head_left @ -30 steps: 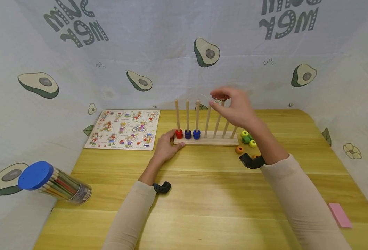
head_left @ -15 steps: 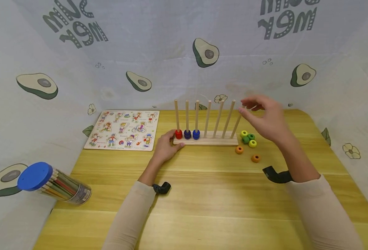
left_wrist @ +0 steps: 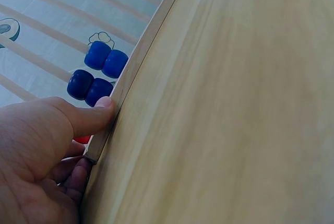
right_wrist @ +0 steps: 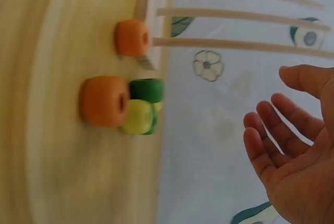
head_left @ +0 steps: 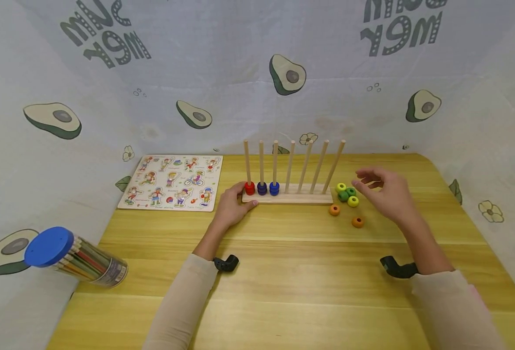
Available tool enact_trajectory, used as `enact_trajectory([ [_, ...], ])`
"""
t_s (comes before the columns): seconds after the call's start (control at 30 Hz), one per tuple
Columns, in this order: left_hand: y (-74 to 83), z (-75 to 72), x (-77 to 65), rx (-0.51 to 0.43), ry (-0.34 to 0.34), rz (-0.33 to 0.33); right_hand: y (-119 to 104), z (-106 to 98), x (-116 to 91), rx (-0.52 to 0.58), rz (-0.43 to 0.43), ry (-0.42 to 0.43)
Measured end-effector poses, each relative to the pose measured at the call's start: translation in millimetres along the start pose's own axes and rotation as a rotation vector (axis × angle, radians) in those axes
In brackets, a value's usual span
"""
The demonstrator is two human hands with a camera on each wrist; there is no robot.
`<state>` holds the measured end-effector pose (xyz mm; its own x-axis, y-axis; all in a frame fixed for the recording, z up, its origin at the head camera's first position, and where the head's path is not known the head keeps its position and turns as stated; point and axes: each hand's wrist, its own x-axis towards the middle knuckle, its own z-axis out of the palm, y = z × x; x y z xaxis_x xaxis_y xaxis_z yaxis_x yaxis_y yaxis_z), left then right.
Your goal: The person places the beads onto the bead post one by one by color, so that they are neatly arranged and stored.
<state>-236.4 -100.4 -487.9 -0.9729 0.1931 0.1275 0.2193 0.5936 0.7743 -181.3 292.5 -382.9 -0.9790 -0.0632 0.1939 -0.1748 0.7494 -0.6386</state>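
Observation:
A wooden bead stand (head_left: 301, 198) with a row of upright pegs sits on the table. Its left end is held by my left hand (head_left: 232, 206), thumb (left_wrist: 99, 115) along the front edge and fingers round the end. Red beads (head_left: 250, 188), dark blue beads (head_left: 262, 188) and blue beads (head_left: 274, 188) are stacked on the three leftmost pegs; the other pegs are bare. My right hand (head_left: 388, 197) hovers with relaxed fingers, holding nothing, just right of loose green beads (head_left: 343, 196) and yellow beads (head_left: 353, 201). Nearer me lie two orange beads (right_wrist: 106, 101).
A picture puzzle board (head_left: 169, 182) lies at the back left. A clear tub of pencils (head_left: 93, 260) with a blue lid stands at the left. Behind the table hangs a cloth (head_left: 239, 73) printed with avocados. The right sleeve mostly covers a pink block (head_left: 477, 295).
My right hand has moved right and down, from above the middle pegs to beside the loose beads. The left hand keeps its hold on the stand.

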Motion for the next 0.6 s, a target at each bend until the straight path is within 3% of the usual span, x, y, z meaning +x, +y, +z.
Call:
enact_trajectory([
  [0.3, -1.8, 1.6, 1.1, 0.015, -0.004, -0.003, 35.0, 14.5, 0.4, 0.008, 0.059, -0.077],
  [0.6, -1.4, 1.3, 1.6, 0.010, -0.005, -0.021, 50.9, 23.2, 2.1, 0.006, 0.095, -0.123],
])
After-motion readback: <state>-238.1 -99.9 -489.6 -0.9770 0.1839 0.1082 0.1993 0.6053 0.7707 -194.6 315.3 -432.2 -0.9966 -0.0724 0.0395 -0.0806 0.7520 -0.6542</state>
